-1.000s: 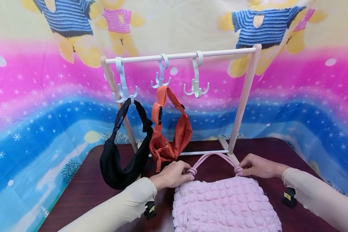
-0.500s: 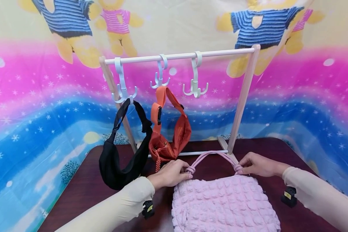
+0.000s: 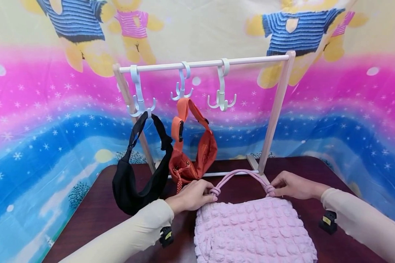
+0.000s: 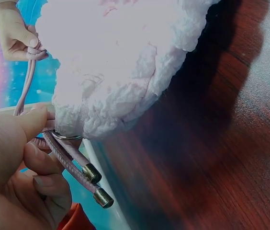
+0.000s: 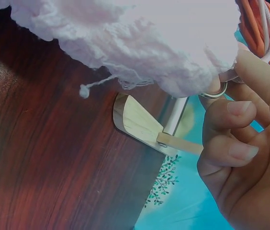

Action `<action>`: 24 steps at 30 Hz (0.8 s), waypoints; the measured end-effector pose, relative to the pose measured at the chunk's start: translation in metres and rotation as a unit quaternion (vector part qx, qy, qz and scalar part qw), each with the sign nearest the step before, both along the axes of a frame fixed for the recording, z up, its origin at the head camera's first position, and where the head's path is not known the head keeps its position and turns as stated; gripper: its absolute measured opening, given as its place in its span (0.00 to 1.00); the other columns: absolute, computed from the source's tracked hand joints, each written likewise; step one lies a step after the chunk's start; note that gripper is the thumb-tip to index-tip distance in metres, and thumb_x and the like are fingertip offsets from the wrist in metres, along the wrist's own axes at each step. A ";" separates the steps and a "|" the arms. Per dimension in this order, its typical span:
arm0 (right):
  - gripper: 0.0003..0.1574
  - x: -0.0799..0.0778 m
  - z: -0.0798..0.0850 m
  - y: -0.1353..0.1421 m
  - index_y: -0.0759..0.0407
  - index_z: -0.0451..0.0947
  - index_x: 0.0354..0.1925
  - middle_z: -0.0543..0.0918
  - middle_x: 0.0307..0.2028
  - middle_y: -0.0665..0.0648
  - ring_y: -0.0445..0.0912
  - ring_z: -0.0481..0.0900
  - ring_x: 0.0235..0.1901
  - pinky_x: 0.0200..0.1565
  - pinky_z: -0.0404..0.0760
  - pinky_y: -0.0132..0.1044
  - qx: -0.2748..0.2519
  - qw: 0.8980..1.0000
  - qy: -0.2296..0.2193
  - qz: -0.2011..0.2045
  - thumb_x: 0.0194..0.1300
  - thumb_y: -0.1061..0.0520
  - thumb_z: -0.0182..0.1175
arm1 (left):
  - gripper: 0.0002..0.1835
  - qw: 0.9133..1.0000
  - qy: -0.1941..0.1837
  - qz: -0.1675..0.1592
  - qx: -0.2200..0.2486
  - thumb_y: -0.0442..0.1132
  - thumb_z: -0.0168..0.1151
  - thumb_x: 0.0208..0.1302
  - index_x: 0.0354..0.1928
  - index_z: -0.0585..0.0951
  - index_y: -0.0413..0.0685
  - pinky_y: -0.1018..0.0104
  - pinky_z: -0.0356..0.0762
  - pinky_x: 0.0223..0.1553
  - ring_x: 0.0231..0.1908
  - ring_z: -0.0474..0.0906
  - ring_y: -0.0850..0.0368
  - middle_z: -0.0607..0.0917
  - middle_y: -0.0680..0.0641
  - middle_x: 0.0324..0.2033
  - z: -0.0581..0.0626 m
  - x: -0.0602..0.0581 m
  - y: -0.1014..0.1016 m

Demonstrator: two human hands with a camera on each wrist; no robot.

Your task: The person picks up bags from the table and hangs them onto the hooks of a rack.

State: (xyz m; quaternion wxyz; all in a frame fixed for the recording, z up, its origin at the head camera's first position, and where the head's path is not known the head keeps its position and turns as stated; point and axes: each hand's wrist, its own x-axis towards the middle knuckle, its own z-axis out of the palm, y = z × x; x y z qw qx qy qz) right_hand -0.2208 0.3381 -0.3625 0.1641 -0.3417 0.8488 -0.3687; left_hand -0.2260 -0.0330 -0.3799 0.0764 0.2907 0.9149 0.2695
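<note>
A pink puffy quilted handbag [image 3: 255, 230] hangs between both hands in front of the rack. My left hand [image 3: 192, 195] pinches the knotted left end of its cord handle [image 3: 240, 171]. At the handle's right knot, my right hand [image 3: 293, 185] pinches the cord. In the left wrist view, two cord ends with brass-coloured metal tips [image 4: 96, 184] dangle below the left fingers. A metal ring [image 5: 215, 92] shows by the right fingers in the right wrist view. The handle arches upward between the knots, and the bag's lower part runs out of the head view.
A wooden rack [image 3: 272, 120] with a white rail stands on the dark red table [image 3: 95, 215]. Its left hook [image 3: 139, 96] carries a black sling bag [image 3: 126, 186]; an orange waist bag [image 3: 192, 160] hangs under the middle hook [image 3: 182, 86]. The right hook [image 3: 222, 93] holds nothing.
Both hands keep their grip on the handle ends. The handbag and its handle have risen very slightly in the head view; the hanging bags look the same.
</note>
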 end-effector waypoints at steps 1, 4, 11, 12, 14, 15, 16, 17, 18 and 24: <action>0.08 0.000 0.000 0.000 0.56 0.88 0.39 0.83 0.22 0.55 0.30 0.71 0.20 0.25 0.75 0.29 0.001 1.000 0.000 -0.001 0.71 0.59 0.61 | 0.14 1.000 -0.002 0.001 0.000 0.51 0.69 0.65 0.50 0.86 0.57 0.72 0.72 0.28 0.24 0.75 0.70 0.83 0.62 0.24 0.001 0.000 0.000; 0.08 -0.001 0.001 0.000 0.57 0.88 0.39 0.85 0.24 0.53 0.30 0.72 0.21 0.25 0.76 0.31 -0.002 1.000 0.000 0.000 0.71 0.59 0.61 | 0.14 1.000 -0.005 0.001 -0.001 0.51 0.69 0.66 0.50 0.86 0.57 0.72 0.70 0.28 0.24 0.74 0.69 0.82 0.61 0.23 0.002 0.000 0.000; 0.09 -0.001 0.004 -0.001 0.60 0.88 0.41 0.88 0.29 0.54 0.30 0.75 0.24 0.27 0.78 0.32 -0.018 1.000 0.010 0.015 0.71 0.61 0.61 | 0.14 1.000 -0.002 -0.002 0.001 0.50 0.69 0.66 0.50 0.86 0.56 0.72 0.69 0.26 0.22 0.73 0.68 0.81 0.60 0.22 0.007 -0.001 0.000; 0.09 -0.001 0.004 -0.001 0.60 0.88 0.41 0.88 0.29 0.54 0.30 0.75 0.24 0.27 0.78 0.32 -0.018 1.000 0.009 0.015 0.71 0.61 0.60 | 0.14 1.000 -0.002 -0.002 0.001 0.50 0.69 0.66 0.50 0.86 0.56 0.72 0.69 0.26 0.22 0.73 0.68 0.81 0.60 0.22 0.008 -0.001 0.000; 0.09 -0.002 0.005 -0.001 0.60 0.88 0.41 0.88 0.30 0.54 0.31 0.75 0.24 0.27 0.78 0.31 -0.017 1.000 0.007 0.013 0.71 0.61 0.61 | 0.14 1.000 -0.002 -0.001 0.001 0.51 0.69 0.66 0.50 0.86 0.56 0.72 0.68 0.26 0.22 0.73 0.68 0.81 0.59 0.22 0.009 -0.001 0.000; 0.09 -0.002 0.005 -0.001 0.60 0.88 0.41 0.88 0.30 0.53 0.31 0.76 0.24 0.27 0.78 0.31 -0.016 1.000 0.004 0.011 0.71 0.61 0.61 | 0.14 1.000 -0.001 -0.001 0.001 0.51 0.69 0.66 0.50 0.86 0.56 0.72 0.68 0.26 0.22 0.73 0.68 0.81 0.59 0.22 0.010 -0.001 -0.001; 0.09 -0.002 0.006 -0.001 0.60 0.88 0.41 0.88 0.30 0.53 0.31 0.76 0.24 0.28 0.78 0.31 -0.014 1.000 0.002 0.008 0.71 0.61 0.61 | 0.14 1.000 -0.001 -0.002 0.001 0.51 0.68 0.66 0.50 0.86 0.56 0.72 0.68 0.25 0.22 0.72 0.68 0.81 0.58 0.22 0.010 -0.001 -0.001; 0.09 -0.002 0.006 -0.001 0.59 0.88 0.41 0.88 0.30 0.52 0.32 0.76 0.25 0.28 0.79 0.31 -0.011 1.000 0.002 0.006 0.72 0.60 0.61 | 0.14 1.000 0.000 -0.003 0.001 0.51 0.68 0.66 0.50 0.86 0.56 0.72 0.68 0.25 0.22 0.72 0.68 0.81 0.58 0.22 0.011 -0.002 -0.001; 0.09 -0.002 0.007 -0.001 0.59 0.88 0.40 0.88 0.29 0.51 0.32 0.76 0.24 0.28 0.79 0.31 -0.008 1.000 0.001 0.004 0.71 0.60 0.61 | 0.14 1.000 0.001 -0.003 0.002 0.51 0.68 0.66 0.50 0.86 0.56 0.72 0.68 0.25 0.22 0.72 0.68 0.81 0.58 0.22 0.011 -0.002 -0.001; 0.08 -0.002 0.009 -0.001 0.57 0.88 0.38 0.86 0.28 0.48 0.30 0.75 0.23 0.28 0.78 0.30 0.002 1.000 0.004 0.001 0.71 0.59 0.61 | 0.13 1.000 0.008 -0.008 -0.001 0.51 0.68 0.66 0.49 0.86 0.57 0.72 0.66 0.25 0.22 0.71 0.68 0.80 0.60 0.21 0.013 -0.002 -0.002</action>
